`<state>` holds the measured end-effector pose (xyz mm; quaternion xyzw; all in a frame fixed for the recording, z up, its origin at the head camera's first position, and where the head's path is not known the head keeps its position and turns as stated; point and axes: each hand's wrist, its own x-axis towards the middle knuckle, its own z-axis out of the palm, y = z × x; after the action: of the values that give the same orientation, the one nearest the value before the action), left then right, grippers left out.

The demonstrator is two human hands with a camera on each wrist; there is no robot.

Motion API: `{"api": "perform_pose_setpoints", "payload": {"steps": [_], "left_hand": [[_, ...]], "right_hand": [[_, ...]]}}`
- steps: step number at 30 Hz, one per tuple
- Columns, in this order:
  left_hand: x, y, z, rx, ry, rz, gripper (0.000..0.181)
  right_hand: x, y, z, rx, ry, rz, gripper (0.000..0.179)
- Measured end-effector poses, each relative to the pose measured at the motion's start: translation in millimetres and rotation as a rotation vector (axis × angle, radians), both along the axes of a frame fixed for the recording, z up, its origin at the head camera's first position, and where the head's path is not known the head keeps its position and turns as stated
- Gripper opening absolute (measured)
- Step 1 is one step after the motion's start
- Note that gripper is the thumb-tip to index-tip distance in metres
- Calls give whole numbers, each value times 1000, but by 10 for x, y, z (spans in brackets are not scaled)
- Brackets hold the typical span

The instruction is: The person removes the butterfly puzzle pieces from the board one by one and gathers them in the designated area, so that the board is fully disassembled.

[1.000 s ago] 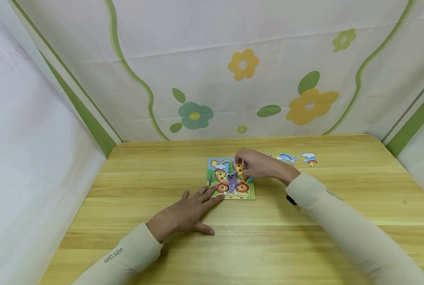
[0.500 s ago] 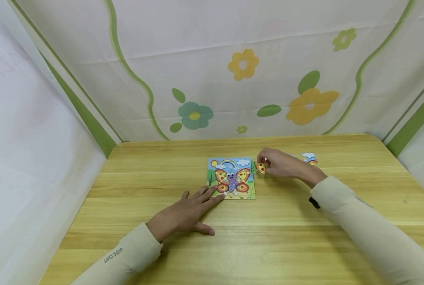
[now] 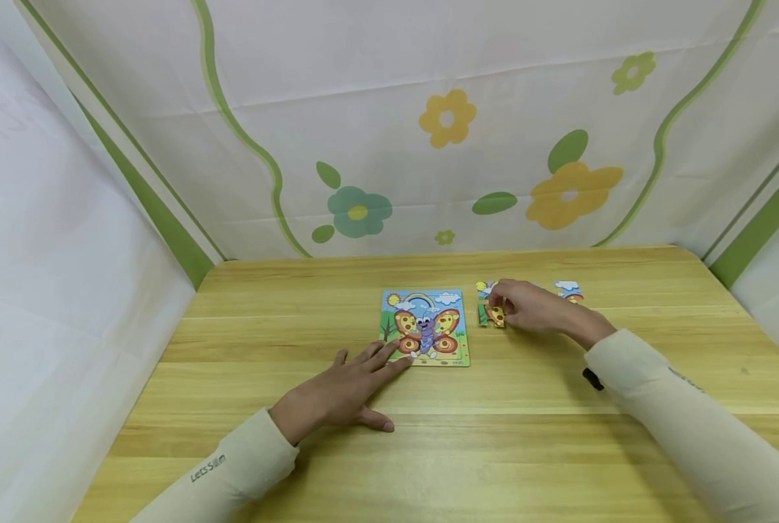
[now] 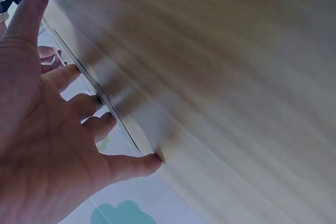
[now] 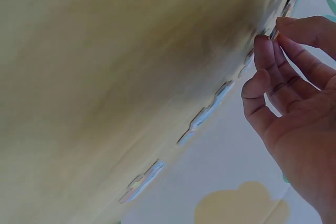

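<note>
A square butterfly puzzle board lies on the wooden table, its picture showing a purple body and red-and-yellow wings. My left hand is spread flat, fingertips resting on the board's lower left corner, the thumb apart on the table. In the left wrist view the fingers reach along the thin edge of the board. To the right of the board, my right hand pinches a jigsaw piece with a green edge and red-and-yellow wing pattern, low over the table. The right wrist view has the thumb and fingertips together on it.
Behind the right hand, a jigsaw piece with a sun is partly covered. Further right lies a sky-and-cloud piece. Two flat pieces show edge-on in the right wrist view, one of them a nearer piece. A flower-printed cloth hangs behind the table.
My right hand has lifted the wing piece off the board and carried it right, then lowered it near the other pieces. The left hand stays where it was.
</note>
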<state>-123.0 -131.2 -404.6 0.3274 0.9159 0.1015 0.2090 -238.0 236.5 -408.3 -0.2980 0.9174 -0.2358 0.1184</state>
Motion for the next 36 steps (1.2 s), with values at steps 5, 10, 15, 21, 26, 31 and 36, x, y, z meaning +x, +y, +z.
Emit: {"api": "perform_pose_setpoints", "payload": {"steps": [5, 10, 15, 21, 26, 31, 36], "left_hand": [[-2, 2, 4, -1, -3, 0, 97], [-4, 1, 7, 2, -5, 1, 97], [-6, -5, -5, 16, -13, 7, 97], [-3, -11, -8, 11, -16, 8, 97], [2, -7, -1, 5, -15, 11, 97], [6, -2, 3, 8, -9, 11, 97], [8, 1, 6, 1, 1, 5, 98]], "right_hand": [[2, 31, -25, -1, 2, 12, 27], [-7, 48, -39, -2, 3, 25, 27], [-18, 57, -59, 9, 1, 31, 27], [-14, 56, -68, 8, -3, 30, 27], [-4, 53, -61, 5, -9, 27, 28], [-4, 56, -64, 4, -15, 31, 30], [-2, 66, -71, 15, -17, 23, 32]]}}
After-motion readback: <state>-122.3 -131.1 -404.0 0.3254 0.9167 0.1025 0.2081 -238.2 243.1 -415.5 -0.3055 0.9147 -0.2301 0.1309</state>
